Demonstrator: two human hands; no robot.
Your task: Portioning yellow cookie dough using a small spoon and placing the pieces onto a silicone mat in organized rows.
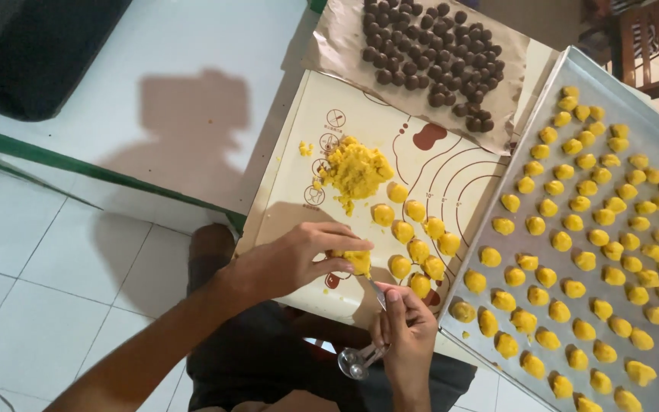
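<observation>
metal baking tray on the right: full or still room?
Nearly full. The metal tray carries rows of yellow dough pieces across almost all of it; only its top-left corner is bare.

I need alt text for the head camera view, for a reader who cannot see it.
Left hand pinches yellow dough over a baking mat; right hand holds metal measuring spoons. A tray of yellow dough pieces lies right, brown balls on paper above.

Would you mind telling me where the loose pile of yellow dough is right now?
In the head view, the pile of yellow dough lies on the upper-left part of the baking mat, above the left hand.
</observation>
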